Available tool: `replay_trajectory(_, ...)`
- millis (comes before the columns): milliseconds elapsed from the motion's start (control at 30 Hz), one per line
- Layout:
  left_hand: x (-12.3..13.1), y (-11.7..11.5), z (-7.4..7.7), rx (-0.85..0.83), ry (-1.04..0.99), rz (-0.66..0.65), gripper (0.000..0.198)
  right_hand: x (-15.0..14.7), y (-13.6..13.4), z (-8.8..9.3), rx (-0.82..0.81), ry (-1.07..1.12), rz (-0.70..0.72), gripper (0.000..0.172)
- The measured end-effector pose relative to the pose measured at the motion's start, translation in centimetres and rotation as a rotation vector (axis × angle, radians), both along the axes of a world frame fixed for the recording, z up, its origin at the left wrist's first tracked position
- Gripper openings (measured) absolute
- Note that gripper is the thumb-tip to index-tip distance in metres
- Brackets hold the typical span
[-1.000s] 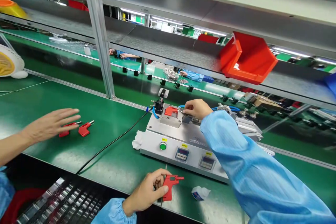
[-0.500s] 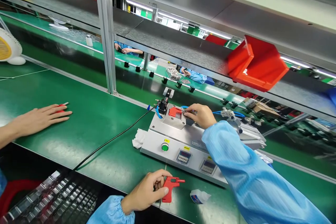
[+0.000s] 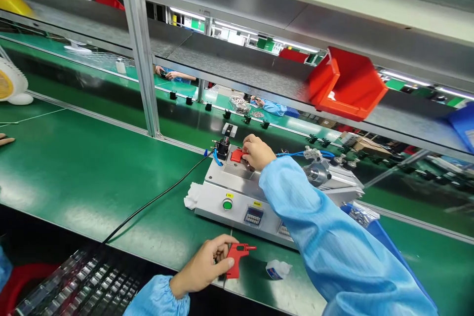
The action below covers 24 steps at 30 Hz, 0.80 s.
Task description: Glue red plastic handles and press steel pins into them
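Observation:
Low at the bench's front edge, my left hand (image 3: 203,267) pinches a red pistol-shaped plastic part (image 3: 236,262) between thumb and fingers, its thin nozzle pointing right. My right hand (image 3: 261,153) reaches over a silver bench machine (image 3: 215,202), fingers closed at the right side of a second red plastic part (image 3: 236,156) seated in the metal nest. Whatever lies between those fingertips is too small and covered to make out. A black post with a light block on top (image 3: 226,140) stands just left of the nest.
A small white bottle (image 3: 278,270) lies right of my left hand. A black cable (image 3: 159,195) crosses the green bench. Crumpled tissue (image 3: 192,196) touches the machine's left end. A blue bin (image 3: 385,237) sits beyond my right sleeve. Another person's fingertips (image 3: 6,140) show at far left.
My right hand has moved left, onto the red part in the nest. My left hand keeps its hold. The other person's hand has slid left, mostly out of view, and the view has shifted slightly.

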<state>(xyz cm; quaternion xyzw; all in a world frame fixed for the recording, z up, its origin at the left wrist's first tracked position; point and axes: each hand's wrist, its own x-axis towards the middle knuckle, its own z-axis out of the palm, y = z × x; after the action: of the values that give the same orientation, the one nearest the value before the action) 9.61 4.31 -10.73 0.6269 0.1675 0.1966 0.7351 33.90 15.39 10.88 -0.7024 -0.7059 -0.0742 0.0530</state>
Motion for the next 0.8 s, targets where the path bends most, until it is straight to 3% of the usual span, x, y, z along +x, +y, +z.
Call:
replay_trajectory(133,0.1,-0.1,-0.5,-0.012,-0.015,0.0,0.05,0.5,-0.7,0.5,0.018,-0.001,-0.031,0.014)
replay_trajectory(267,0.1,-0.1,-0.5,-0.012,-0.02,-0.003,0.049,0.7,-1.3,0.6,-0.016,0.006,-0.024,0.006)
replay_trajectory(567,0.0,-0.1,-0.4,-0.018,-0.008,0.006,0.049,0.1,-0.4,0.0,-0.006,0.008,0.022,0.011)
replay_trajectory(700,0.0,-0.2,-0.7,-0.018,-0.017,0.005,0.048,0.0,-0.8,-0.6,0.056,0.029,0.037,0.011)
replay_trajectory(800,0.0,-0.2,-0.8,-0.024,-0.019,0.007,0.049,0.4,-0.7,0.1,0.164,0.073,0.014,0.016)
